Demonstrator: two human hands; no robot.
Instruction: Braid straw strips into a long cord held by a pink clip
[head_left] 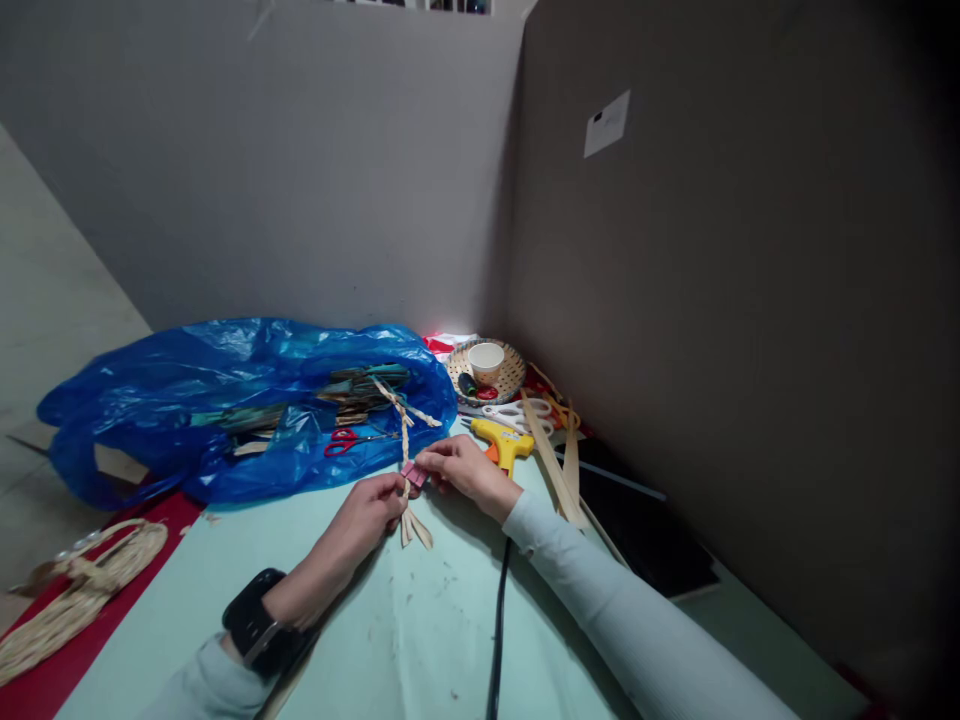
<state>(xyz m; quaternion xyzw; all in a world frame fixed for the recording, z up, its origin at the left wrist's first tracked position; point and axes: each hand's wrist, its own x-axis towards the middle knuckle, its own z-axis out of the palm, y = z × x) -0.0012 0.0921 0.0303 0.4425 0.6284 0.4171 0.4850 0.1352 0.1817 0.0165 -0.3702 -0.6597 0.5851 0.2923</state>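
Note:
A pale braid of plant fibre (406, 440) runs from the blue bag's edge down over the table, its loose ends (415, 530) spread below my hands. My left hand (373, 505) is closed on the braid near its lower end. Just above, my right hand (461, 467) pinches a small pink piece with pale lines (414, 473), which lies against the braid. What the pink piece is, I cannot tell. Close behind my right hand lies a yellow glue gun (504, 440). Red-handled scissors (345, 441) rest on the blue plastic bag (292, 470).
Dried leaf strips (360, 395) lie in the bag. Behind the glue gun are white-handled scissors (517, 415) and a woven tray (512, 375) holding a white cup (486, 362). Flat pale strips (555, 465) lie right, a woven fibre piece (97, 585) left. A black cable (498, 630) crosses the table.

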